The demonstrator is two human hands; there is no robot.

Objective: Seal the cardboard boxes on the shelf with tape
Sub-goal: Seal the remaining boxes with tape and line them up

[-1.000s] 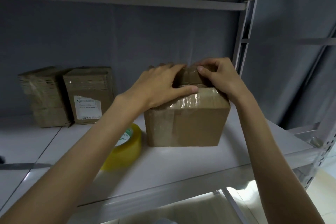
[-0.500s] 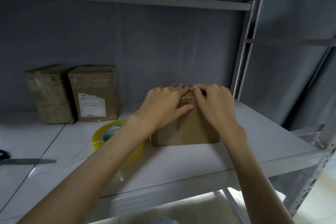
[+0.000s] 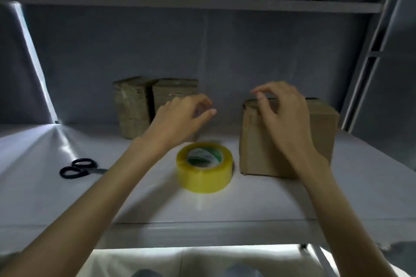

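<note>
Two hands that were pressed together on the lid of the cardboard box (image 3: 290,139) half a second ago have come apart, and we read that as the smoothing of the tape being over. Our left hand (image 3: 180,117) has lifted clear and now hangs in the air above the yellow tape roll (image 3: 204,167), its grip loose, fingers lightly curled with nothing between them. Our right hand (image 3: 281,114) is still at the box, fingers arched over the top front edge; the grip holds nothing that we can make out, though motion blur leaves it unclear whether the fingertips touch the cardboard or hover just off it.

The box stands on the shelf (image 3: 225,216) to the right, with the roll lying flat just beside its left face. Two other boxes (image 3: 155,105) stand side by side at the back wall, both looking already wrapped in tape. Scissors (image 3: 78,167) lie well to the left.

We judge this box sealed, or close to it, and the likely next step is either a last press along the seam or taking up the roll for another strip.
</note>
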